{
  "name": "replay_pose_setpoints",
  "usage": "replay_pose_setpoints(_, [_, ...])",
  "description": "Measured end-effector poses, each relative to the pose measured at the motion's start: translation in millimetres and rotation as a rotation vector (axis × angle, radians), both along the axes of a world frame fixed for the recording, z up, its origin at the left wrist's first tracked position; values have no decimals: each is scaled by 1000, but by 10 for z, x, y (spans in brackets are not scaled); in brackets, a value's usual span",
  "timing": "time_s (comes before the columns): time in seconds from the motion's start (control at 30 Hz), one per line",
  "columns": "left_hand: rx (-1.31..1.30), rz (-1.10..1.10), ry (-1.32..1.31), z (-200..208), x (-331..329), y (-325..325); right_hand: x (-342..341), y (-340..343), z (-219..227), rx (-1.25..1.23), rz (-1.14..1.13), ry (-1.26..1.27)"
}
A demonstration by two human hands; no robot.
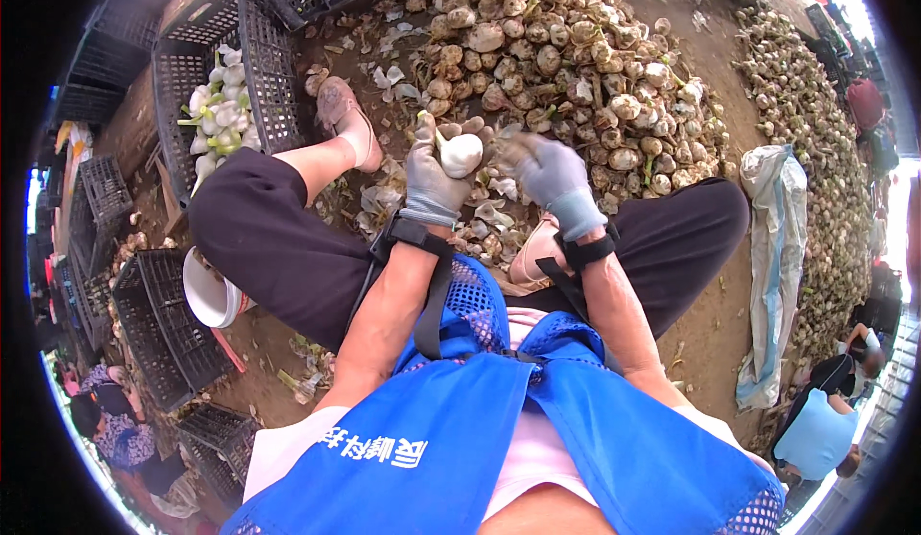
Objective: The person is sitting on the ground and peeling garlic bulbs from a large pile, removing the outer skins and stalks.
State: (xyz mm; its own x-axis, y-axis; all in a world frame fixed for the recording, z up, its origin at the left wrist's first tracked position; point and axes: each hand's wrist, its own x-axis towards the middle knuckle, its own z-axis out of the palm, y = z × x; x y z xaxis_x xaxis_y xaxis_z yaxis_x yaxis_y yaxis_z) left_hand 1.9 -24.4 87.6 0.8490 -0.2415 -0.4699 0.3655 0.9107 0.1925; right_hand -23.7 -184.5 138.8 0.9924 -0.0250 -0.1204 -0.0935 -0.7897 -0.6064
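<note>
In a grey work glove, my left hand is closed around a clean white garlic bulb with a short green stem. Just to its right is my gloved right hand, its fingers smeared by motion, so I cannot tell whether they hold anything. A large heap of dirty, unpeeled garlic bulbs lies on the ground beyond both hands. Loose papery garlic skins are scattered beneath the hands, between my legs.
At the left stands a black plastic crate holding peeled white garlic. A white bucket and another black crate are by my left knee. A woven sack lies at right, before a longer garlic heap. Other people sit at both sides.
</note>
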Motion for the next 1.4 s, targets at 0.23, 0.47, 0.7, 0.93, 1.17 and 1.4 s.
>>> replay_pose_setpoints(0.23, [-382, 365, -135, 402, 342, 911, 174, 264, -362, -382, 409, 491])
replay_pose_setpoints(0.47, [-122, 402, -146, 341, 441, 1084, 1156, 175, -1000, -243, 73, 227])
replay_pose_setpoints(0.7, [279, 95, 358, -338, 165, 281, 2080, 740, -1424, -129, -46, -154])
replay_pose_setpoints(0.93, [437, 93, 394, -294, 221, 296, 2244, 801, -1376, -200, 210, -156])
replay_pose_setpoints(1.17, [487, 8, -117, -203, 254, 234, 1341, 311, -476, 666, 242, -55])
replay_pose_setpoints(1.4, [241, -200, -255, 83, 91, 99, 484, 103, -27, 1528, -415, 288])
